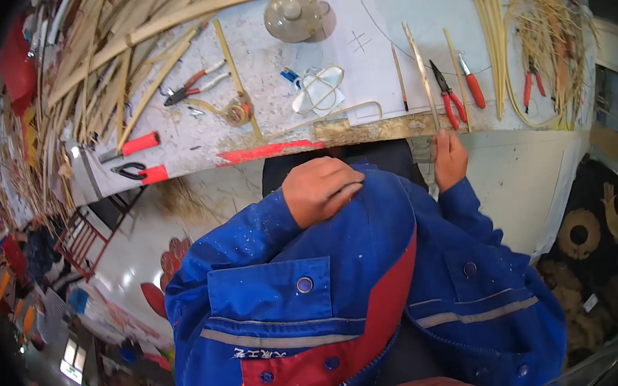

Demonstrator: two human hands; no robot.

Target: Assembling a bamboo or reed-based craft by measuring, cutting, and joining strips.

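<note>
Your right hand (451, 158) is seemingly pinching the near end of a pale strip (418, 63) at the bench's (186, 149) near edge, right of centre; your left hand (323, 189) is resting half-curled against your blue jacket (370, 209), apparently gripping nothing. The strip is looking straight and unjoined, so work is probably remaining; how much, cannot tell.

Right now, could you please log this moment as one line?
left hand: curled over blue jacket; right hand: pinching pale strip by near end; right of strip: red-handled pliers

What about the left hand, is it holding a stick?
No, the left hand lies on the jacket; the right hand holds the stick.
</note>
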